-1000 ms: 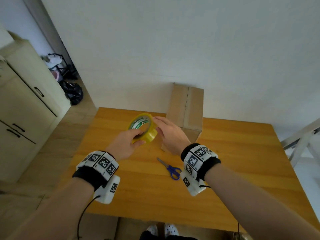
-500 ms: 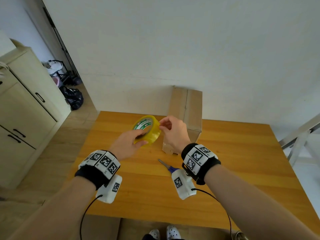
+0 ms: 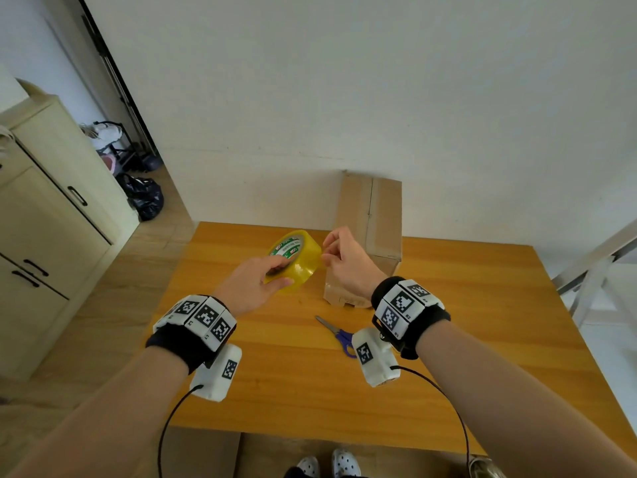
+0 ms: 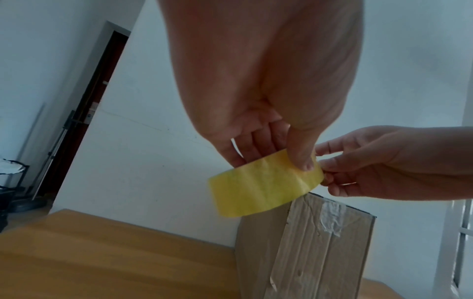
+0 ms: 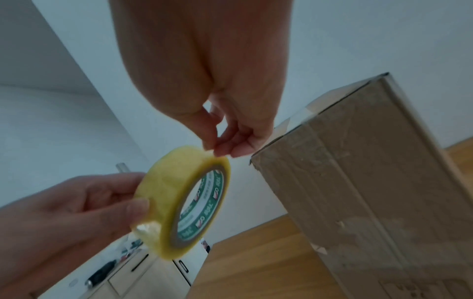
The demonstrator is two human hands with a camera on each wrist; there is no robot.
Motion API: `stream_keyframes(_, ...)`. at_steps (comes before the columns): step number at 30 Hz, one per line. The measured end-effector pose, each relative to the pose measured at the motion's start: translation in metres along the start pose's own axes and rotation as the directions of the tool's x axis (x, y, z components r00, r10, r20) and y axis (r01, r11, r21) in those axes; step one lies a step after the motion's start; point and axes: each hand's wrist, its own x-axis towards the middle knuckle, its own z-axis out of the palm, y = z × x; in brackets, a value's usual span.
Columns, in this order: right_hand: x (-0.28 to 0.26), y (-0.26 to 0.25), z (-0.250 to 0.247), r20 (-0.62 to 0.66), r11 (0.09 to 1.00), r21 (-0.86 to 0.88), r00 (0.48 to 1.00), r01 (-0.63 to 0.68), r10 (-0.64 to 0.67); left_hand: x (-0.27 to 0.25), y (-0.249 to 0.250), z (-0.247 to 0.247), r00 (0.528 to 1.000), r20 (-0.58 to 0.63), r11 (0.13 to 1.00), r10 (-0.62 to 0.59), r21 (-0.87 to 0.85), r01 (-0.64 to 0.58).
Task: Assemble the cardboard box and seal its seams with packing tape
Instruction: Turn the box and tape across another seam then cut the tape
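A person stands at a wooden table (image 3: 275, 391), seen from their own head and wrists. Their left hand (image 3: 253, 286) holds a roll of yellow packing tape (image 3: 296, 258) in the air above the table, thumb on the outer face and fingers curled round the far side. Their right hand (image 3: 344, 260) is at the roll's right edge, thumb and forefinger pinched together on the outer wrap as if picking at the free end; no loose strip shows yet. Just behind the hands, a tall cardboard box (image 3: 372, 219) stands upright on the table against the white wall, already folded into shape, with clear tape patches visible on it. Blue-handled scissors (image 3: 339, 334) lie on the table near the right wrist.

The step in hand appears to be finding and lifting the tape's end. Next, the right hand would likely need to peel a length free while the left steadies the roll, then carry it to a box seam.
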Motion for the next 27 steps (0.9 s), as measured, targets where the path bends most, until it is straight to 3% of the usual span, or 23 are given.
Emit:
stream_keyframes(3,-0.003,-0.001,0.002,-0.134,0.995,-0.049,0.987,0.081,-0.087,-0.001,0.0,-0.001,0.999,-0.048,0.998,0.005,-0.055,-0.008)
stream_keyframes(10,-0.006,-0.006,0.008,-0.256,0.948,-0.266,0.936,0.174,-0.243,0.004,0.011,0.002,0.991,-0.132,0.994,0.01,-0.105,-0.024)
stream_keyframes(18,0.0,-0.007,0.005,-0.377,0.971,-0.143,0.897,0.19,-0.231,0.008,0.012,0.004,0.994,-0.103,0.996,0.028,-0.084,-0.036)
stream_keyframes(21,-0.001,-0.007,0.003,-0.341,0.983,-0.039,0.922,0.181,-0.183,0.01,0.009,0.002,0.999,-0.051,0.996,0.002,-0.093,-0.007)
stream_keyframes(24,0.003,-0.009,-0.006,-0.203,0.988,0.141,0.978,0.069,-0.039,0.011,0.005,-0.001,1.0,0.015,0.99,-0.002,-0.139,0.004)
stream_keyframes(27,0.01,-0.009,-0.016,-0.055,0.966,0.256,0.997,-0.041,0.057,0.014,0.003,-0.003,0.999,0.049,0.989,0.012,-0.149,-0.004)
